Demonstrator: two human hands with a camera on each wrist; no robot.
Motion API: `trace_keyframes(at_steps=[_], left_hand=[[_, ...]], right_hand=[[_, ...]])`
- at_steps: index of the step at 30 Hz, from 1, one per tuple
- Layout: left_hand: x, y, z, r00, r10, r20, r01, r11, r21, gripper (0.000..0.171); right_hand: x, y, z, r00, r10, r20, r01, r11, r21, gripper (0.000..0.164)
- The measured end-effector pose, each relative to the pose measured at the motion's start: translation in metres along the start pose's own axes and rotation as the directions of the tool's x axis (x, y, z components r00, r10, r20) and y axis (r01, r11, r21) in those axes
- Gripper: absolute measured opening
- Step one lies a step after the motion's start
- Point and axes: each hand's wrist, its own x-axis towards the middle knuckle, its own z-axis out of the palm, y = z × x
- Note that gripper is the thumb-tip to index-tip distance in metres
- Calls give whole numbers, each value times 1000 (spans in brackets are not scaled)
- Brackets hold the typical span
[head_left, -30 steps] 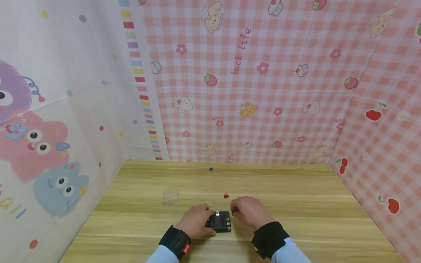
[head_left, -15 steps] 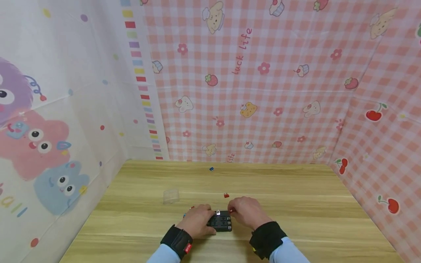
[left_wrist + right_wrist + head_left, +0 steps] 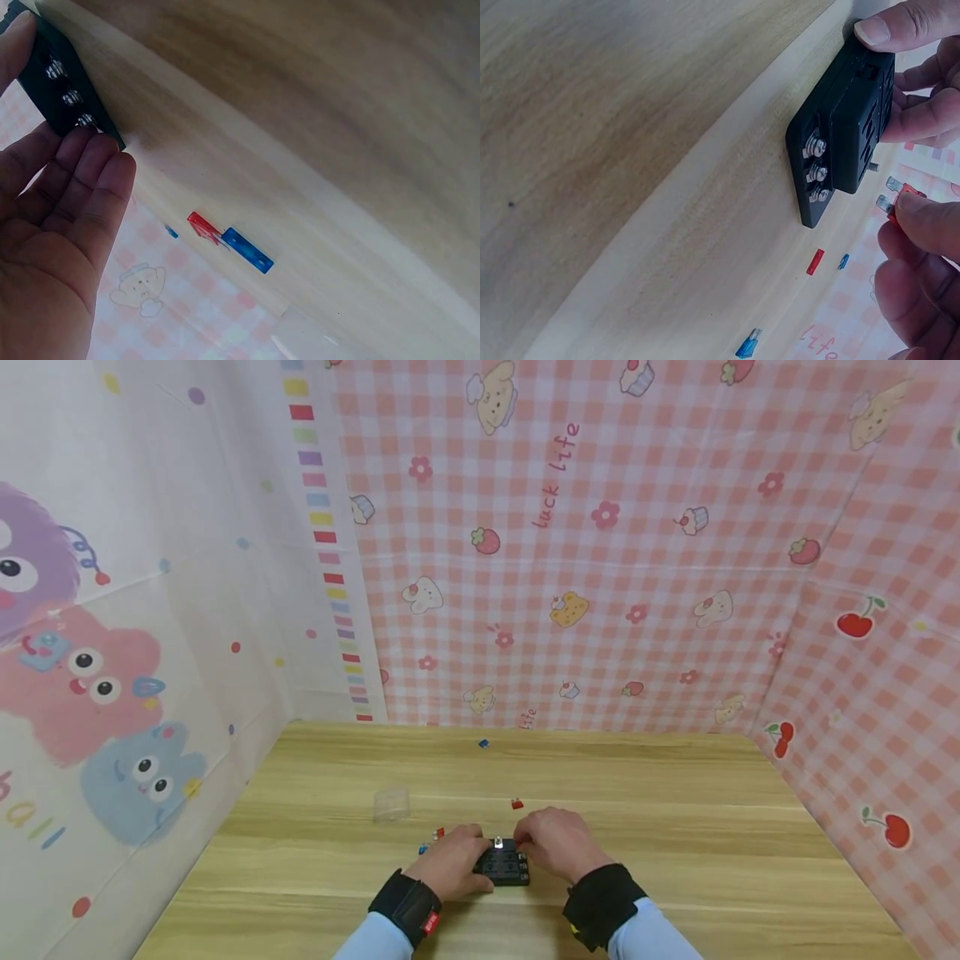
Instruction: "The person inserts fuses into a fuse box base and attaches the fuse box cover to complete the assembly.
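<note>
A black fuse block [image 3: 504, 865] with metal screw terminals along its sides lies on the table. My left hand [image 3: 453, 864] grips its left part, thumb at the near edge and fingers at the far one. In the right wrist view, my right hand [image 3: 930, 259] pinches a red blade fuse [image 3: 909, 192] between thumb and fingers, its two metal prongs pointing toward the block but apart from it. From the head, the right hand [image 3: 558, 843] sits at the block's far right corner and hides that fuse.
A red fuse [image 3: 517, 803] and a blue fuse [image 3: 483, 743] lie beyond the block. Another red fuse [image 3: 204, 227] and blue fuse [image 3: 248, 250] lie beside the left hand. A clear plastic cover [image 3: 392, 803] is farther left. Patterned cloth walls [image 3: 600, 568] surround the table.
My right hand has moved left, over the block's far right corner. The left hand keeps its grip on the block. Red and blue fuses have come into view beside the left hand.
</note>
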Motion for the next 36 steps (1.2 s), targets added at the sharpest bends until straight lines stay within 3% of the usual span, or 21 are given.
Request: trace_keyframes(at_steps=[14, 36], left_hand=[[1, 0, -2, 1000, -10, 1, 10, 1000, -1, 48], [1, -3, 1, 999, 43, -12, -43, 999, 25, 46]], right_hand=[[5, -2, 2, 1000, 18, -1, -18, 1000, -7, 6], [15, -7, 6, 999, 2, 39, -2, 1000, -6, 4]])
